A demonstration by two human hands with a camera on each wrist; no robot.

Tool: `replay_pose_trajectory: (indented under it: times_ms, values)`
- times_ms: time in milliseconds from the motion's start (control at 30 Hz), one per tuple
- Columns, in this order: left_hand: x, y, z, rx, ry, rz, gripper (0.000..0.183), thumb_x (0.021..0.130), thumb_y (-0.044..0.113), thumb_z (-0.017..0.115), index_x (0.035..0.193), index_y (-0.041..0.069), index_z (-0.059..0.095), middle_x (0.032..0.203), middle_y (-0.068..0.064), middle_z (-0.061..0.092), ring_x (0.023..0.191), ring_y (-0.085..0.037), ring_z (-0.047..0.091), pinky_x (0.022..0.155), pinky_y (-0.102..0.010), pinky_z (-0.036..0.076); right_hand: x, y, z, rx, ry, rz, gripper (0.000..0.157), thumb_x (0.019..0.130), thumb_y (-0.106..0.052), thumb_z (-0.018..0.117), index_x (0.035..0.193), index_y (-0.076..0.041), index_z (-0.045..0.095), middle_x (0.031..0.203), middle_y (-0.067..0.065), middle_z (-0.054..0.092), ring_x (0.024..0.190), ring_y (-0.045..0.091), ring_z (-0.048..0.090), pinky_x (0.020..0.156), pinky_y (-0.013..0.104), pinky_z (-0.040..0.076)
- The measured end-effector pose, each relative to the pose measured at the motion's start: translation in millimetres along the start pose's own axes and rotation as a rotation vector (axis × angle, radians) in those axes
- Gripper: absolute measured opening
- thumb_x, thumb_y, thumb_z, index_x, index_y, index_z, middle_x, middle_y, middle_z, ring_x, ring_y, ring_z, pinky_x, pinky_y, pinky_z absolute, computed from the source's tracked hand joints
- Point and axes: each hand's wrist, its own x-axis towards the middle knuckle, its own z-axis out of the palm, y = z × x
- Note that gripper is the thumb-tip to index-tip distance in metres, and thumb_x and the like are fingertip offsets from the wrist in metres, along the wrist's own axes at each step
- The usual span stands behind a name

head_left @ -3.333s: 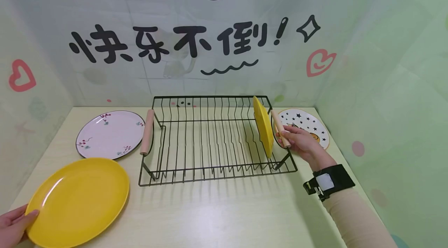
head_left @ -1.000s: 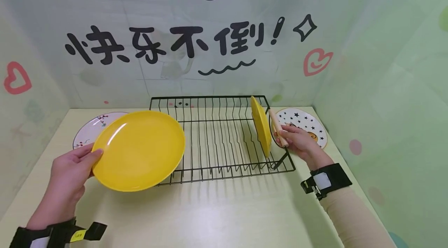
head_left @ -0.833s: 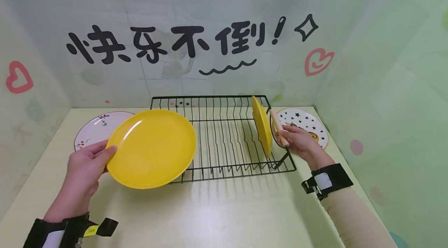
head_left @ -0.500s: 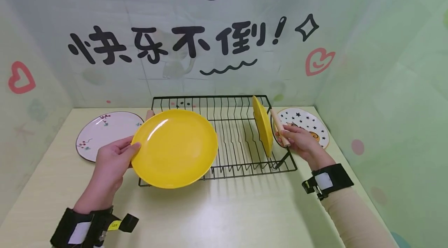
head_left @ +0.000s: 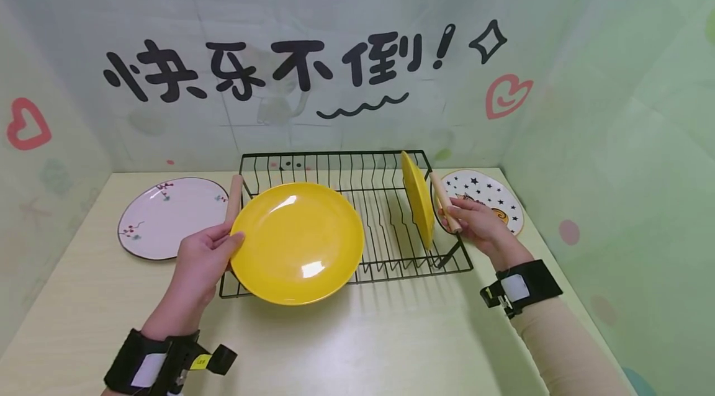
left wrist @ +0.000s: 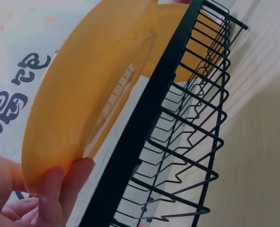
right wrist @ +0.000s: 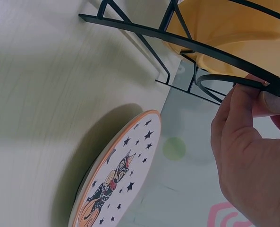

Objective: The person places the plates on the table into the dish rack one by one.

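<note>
My left hand (head_left: 203, 259) pinches the left rim of a yellow plate (head_left: 298, 244), thumb on the upper face and fingers beneath. In the head view that plate covers the left half of a black wire dish rack (head_left: 368, 228); the left wrist view shows it tilted above the wires. My right hand (head_left: 480, 225) grips the rack's right wooden handle (head_left: 445, 203), fingers curled round it in the right wrist view. Just inside that handle, a second yellow plate (head_left: 418, 200) stands on edge in the rack.
An oval white plate with floral sprigs (head_left: 173, 216) lies left of the rack, near its left wooden handle (head_left: 233, 197). Behind my right hand is a white plate with stars and a cartoon figure (head_left: 486, 188). A printed wall sheet (head_left: 357, 129) closes off the table's back.
My left hand has carried the yellow plate from the front left, rightward and up over the rack's left half. The plate tips further back now. My right hand stays on the handle.
</note>
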Motion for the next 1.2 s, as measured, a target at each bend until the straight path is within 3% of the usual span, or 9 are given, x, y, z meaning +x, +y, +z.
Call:
replay_pose_trajectory:
  times_ms: [233,400,533,633,800,933,1067,1133,1200]
  values:
    - [1.0,-2.5,-0.7,-0.017,0.006,-0.009,0.055,0.092,0.025,0.057,0.139,0.000,0.042,0.124,-0.023,0.053,0.082,-0.009,0.063,0.070,-0.023,0.051,0.0,0.5,1.4,-0.020,0.006,-0.011,0.052,0.097,-0.009,0.048,0.144,0.003,0.030,0.108,0.014,0.061,0.086,0.018,0.061,0.081,0.033,0.050]
    - [0.2,-4.0,-2.5,-0.015,0.011,-0.006,0.056,0.092,0.024,0.057,0.139,-0.001,0.041,0.124,-0.023,0.053,0.083,-0.010,0.064,0.070,-0.023,0.051,-1.9,1.5,8.6,-0.131,0.044,-0.027,0.049,0.099,-0.014,0.045,0.143,0.003,0.033,0.125,0.026,0.050,0.094,0.023,0.059,0.085,0.032,0.048]
    - [0.0,-5.7,-4.0,-0.013,0.004,0.023,0.055,0.092,0.024,0.057,0.139,-0.001,0.041,0.124,-0.023,0.053,0.083,-0.010,0.063,0.071,-0.023,0.051,-9.1,-2.5,15.8,-0.286,0.128,-0.058,0.053,0.101,-0.025,0.040,0.146,-0.001,0.027,0.138,0.022,0.037,0.113,0.029,0.045,0.098,0.039,0.036]
    - [-0.1,-5.3,-5.1,-0.028,-0.003,0.033,0.055,0.092,0.024,0.057,0.139,-0.001,0.041,0.125,-0.023,0.053,0.084,-0.009,0.063,0.072,-0.023,0.050,-16.1,-9.5,21.9,-0.307,0.287,-0.140,0.053,0.098,-0.023,0.044,0.145,-0.003,0.028,0.140,0.017,0.035,0.121,0.028,0.037,0.101,0.041,0.031]
    - [-0.4,-2.2,-3.9,-0.040,-0.001,0.018,0.054,0.092,0.023,0.057,0.139,0.000,0.042,0.125,-0.023,0.053,0.085,-0.009,0.063,0.072,-0.023,0.050,-35.0,-19.8,39.7,-0.291,0.542,-0.450,0.040,0.089,-0.005,0.050,0.128,-0.005,0.045,0.127,0.007,0.041,0.112,0.018,0.040,0.089,0.032,0.035]
    - [0.4,0.5,-0.3,-0.092,-0.013,0.005,0.056,0.090,0.026,0.059,0.138,0.000,0.043,0.126,-0.022,0.052,0.088,-0.010,0.063,0.074,-0.024,0.050,-52.5,-21.9,60.4,-0.534,0.575,-0.925,0.034,0.081,0.002,0.052,0.115,-0.004,0.054,0.117,0.008,0.043,0.107,0.019,0.039,0.080,0.033,0.032]
    - [-0.4,3.2,2.9,-0.107,-0.024,0.002,0.056,0.090,0.026,0.060,0.138,0.001,0.044,0.126,-0.022,0.051,0.088,-0.012,0.063,0.074,-0.025,0.050,-62.5,-17.8,86.4,-0.752,0.506,-1.354,0.031,0.077,-0.003,0.053,0.107,-0.001,0.060,0.113,0.017,0.049,0.105,0.031,0.040,0.082,0.043,0.029]
    - [-1.1,4.5,3.6,-0.103,-0.027,-0.001,0.057,0.090,0.027,0.060,0.138,0.001,0.043,0.126,-0.022,0.052,0.088,-0.012,0.064,0.074,-0.025,0.050,-67.2,-12.9,100.0,-0.812,0.418,-1.431,0.032,0.077,-0.007,0.053,0.108,-0.001,0.060,0.114,0.019,0.050,0.105,0.033,0.041,0.086,0.046,0.030]
    - [-1.9,5.7,3.7,-0.104,-0.028,-0.006,0.057,0.090,0.027,0.060,0.138,0.002,0.044,0.127,-0.021,0.052,0.089,-0.012,0.063,0.074,-0.025,0.050,-71.6,-5.7,112.5,-0.840,0.306,-1.414,0.034,0.080,-0.011,0.052,0.112,-0.001,0.058,0.118,0.017,0.048,0.109,0.032,0.040,0.089,0.045,0.032]
